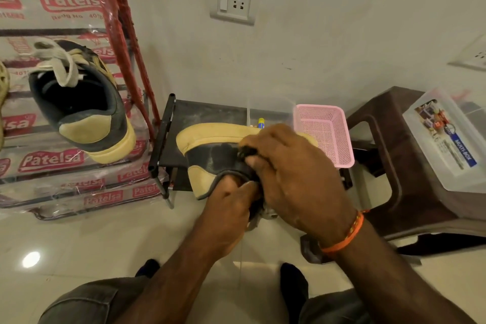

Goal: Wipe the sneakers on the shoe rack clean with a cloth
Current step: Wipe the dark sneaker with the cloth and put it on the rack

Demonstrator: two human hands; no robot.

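A black and tan sneaker (210, 155) lies on its side over a small black rack (168, 129). My left hand (231, 205) reaches into its opening and grips the collar at the heel. My right hand (292, 173) lies over the shoe's side with its fingers curled round a dark cloth (246, 152), pressing it on the black upper. Most of the cloth is hidden under my fingers. The matching sneaker (84, 105), with pale laces, rests heel towards me on the plastic-wrapped shelves at left.
A pink mesh basket (339, 139) stands on the rack right of the shoe. A brown plastic stool (394, 155) with a clear lidded box (447, 139) stands at right. Plastic-wrapped red-framed shelving (65, 166) fills the left. My knees are at the bottom.
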